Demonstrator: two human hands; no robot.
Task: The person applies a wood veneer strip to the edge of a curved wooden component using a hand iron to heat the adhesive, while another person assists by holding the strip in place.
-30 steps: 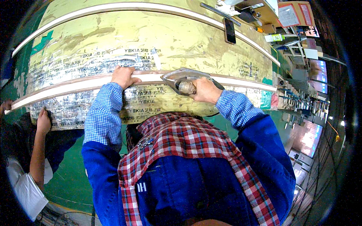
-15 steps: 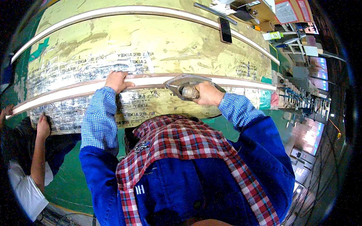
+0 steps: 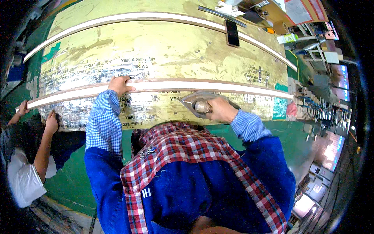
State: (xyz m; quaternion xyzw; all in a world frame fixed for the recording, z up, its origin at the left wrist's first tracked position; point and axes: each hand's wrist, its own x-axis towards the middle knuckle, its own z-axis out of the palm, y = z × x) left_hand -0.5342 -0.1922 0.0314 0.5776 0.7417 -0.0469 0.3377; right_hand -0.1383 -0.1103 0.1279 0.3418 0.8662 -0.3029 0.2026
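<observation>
A long strip [image 3: 171, 85] with a white face and brown edges runs across the near part of the table. My left hand [image 3: 121, 85] grips it left of the middle, fingers over its far edge and thumb along the top. My right hand [image 3: 223, 109] is closed round the handle of a clothes iron [image 3: 194, 104], whose pointed metal body is slightly blurred. The iron is just on the near side of the strip, its tip toward the left. My palm and fingers partly hide the iron's rear and handle.
A second white-faced strip [image 3: 156, 16] lies farther back, with a black phone [image 3: 231, 33] across it. Behind that is a dark metal bar [image 3: 220, 15]. At the far left a co-worker's hand [image 3: 23, 107] holds the near strip's end. The yellow table [image 3: 183, 46] carries film and tape.
My right hand has brought the iron off the strip toward me and slightly right. My left hand keeps its place on the strip. The whole view has shifted a little.
</observation>
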